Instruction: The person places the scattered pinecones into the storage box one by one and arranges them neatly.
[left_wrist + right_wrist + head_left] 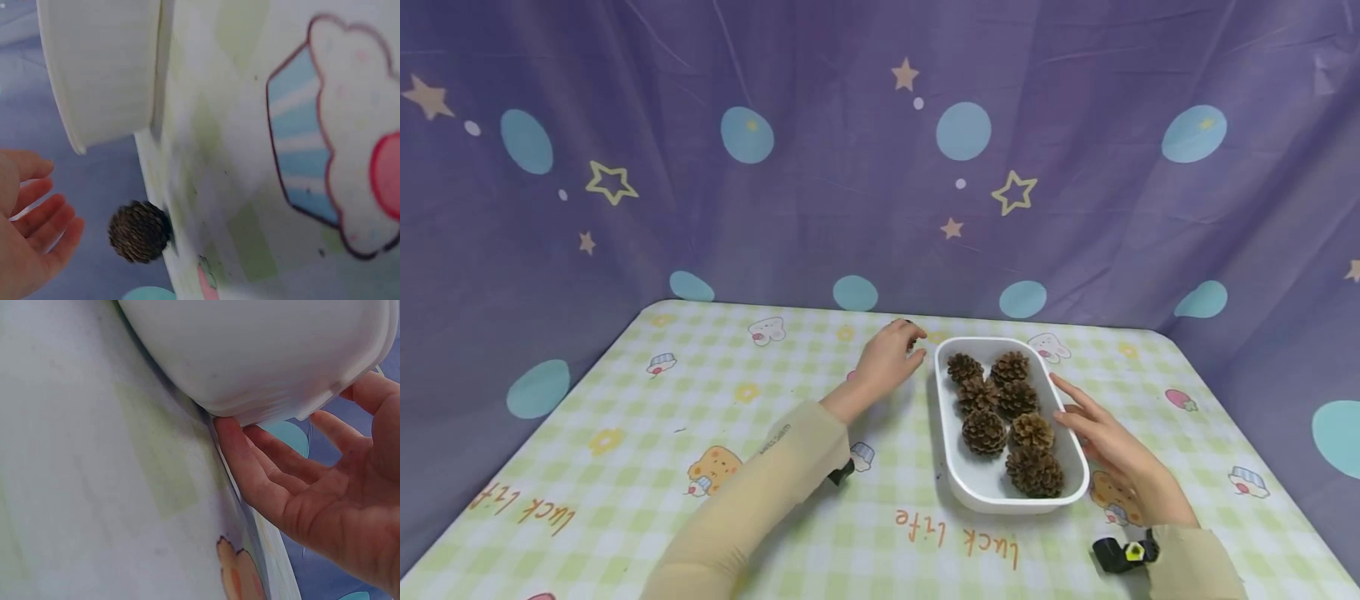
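Observation:
A white rectangular tray (958, 479) stands on the table with several brown pinecones (984, 432) in it. To the left of its far end, my left hand (887, 358) reaches over the tabletop, fingers loosely bent. Close to those fingers a single pinecone (140, 232) sits on the cloth; the left wrist view shows a gap between it and the hand, while in the head view the hand mostly hides it. At the tray's right side, my right hand (1108, 437) rests its extended fingers (240, 456) against the outer wall, with the thumb near the rim.
A green-and-white checked cloth (625, 483) with printed cupcakes, bears and lettering covers the table. Behind it hangs a purple curtain (850, 183) with stars and blue ovals. Each wrist carries a black strap, the right one (1123, 552) showing plainly.

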Demonstrator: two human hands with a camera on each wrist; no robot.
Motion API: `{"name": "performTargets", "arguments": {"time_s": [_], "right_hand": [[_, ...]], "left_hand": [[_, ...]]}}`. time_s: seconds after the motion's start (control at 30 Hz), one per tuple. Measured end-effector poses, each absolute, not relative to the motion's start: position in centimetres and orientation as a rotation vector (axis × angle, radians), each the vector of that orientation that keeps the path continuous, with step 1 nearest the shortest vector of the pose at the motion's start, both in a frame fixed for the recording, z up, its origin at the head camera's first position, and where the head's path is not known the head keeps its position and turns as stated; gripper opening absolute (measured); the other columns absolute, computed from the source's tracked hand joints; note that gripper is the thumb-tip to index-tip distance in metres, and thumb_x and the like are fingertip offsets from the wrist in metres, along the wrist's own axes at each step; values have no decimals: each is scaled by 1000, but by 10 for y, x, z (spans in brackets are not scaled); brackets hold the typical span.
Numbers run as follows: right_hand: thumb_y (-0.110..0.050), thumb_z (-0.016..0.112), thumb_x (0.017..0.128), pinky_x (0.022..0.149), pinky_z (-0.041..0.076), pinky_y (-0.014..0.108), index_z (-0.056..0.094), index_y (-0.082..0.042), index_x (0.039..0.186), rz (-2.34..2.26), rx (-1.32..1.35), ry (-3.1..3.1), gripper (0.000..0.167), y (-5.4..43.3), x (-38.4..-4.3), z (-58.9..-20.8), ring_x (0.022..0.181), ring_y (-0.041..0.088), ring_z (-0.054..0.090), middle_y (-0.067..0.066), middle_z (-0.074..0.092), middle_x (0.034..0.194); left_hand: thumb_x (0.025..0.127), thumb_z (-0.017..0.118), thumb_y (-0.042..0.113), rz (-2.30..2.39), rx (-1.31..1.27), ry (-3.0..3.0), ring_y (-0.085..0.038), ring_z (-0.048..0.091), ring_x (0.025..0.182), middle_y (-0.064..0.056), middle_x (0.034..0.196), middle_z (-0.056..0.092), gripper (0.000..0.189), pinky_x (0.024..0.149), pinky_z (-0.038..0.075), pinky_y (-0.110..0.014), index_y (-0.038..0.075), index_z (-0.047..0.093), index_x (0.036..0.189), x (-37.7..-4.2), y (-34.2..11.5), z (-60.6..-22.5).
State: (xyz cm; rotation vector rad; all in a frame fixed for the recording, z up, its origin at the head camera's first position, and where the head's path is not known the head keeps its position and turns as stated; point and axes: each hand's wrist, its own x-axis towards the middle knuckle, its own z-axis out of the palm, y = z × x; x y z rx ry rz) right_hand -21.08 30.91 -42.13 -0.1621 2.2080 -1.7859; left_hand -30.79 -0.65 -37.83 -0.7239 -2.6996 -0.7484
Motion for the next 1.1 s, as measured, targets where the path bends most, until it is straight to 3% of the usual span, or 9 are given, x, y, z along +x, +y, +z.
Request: {"name": "performTargets", "arguments": {"time_s": [0.43,0.67,0.93,1.1], "right_hand": [[-26,45,96,86,48,51,6,-24,148,-1767,-161,2217,64,311,-211,-421,118,41,43,33,22,140],[-25,44,97,85,49,49,6,-23,148,-1798,-186,2179,64,311,-211,-423,113,32,49,34,24,138],[-25,44,96,85,48,51,6,-23,148,-1790,-173,2187,64,310,-210,-422,118,40,43,33,21,140],[-26,44,96,86,47,50,6,-24,148,-1787,-174,2195,64,311,-211,-422,118,40,43,32,22,140]], "left_hand": [[85,62,24,-810,-511,-2800,-27,49,110,-10,120,51,39,87,47,-40,7,57,120,-352,-3,-392],[84,64,31,-714,-474,-2900,-30,44,118,-13,128,47,54,94,43,-40,7,49,129,-368,1,-397],[84,62,38,-618,-412,-3006,-33,42,120,-17,132,43,64,97,41,-42,5,42,134,-377,4,-406],[86,60,35,-614,-412,-3050,-34,44,118,-18,133,42,62,95,43,-42,4,39,136,-379,7,-411]]}}
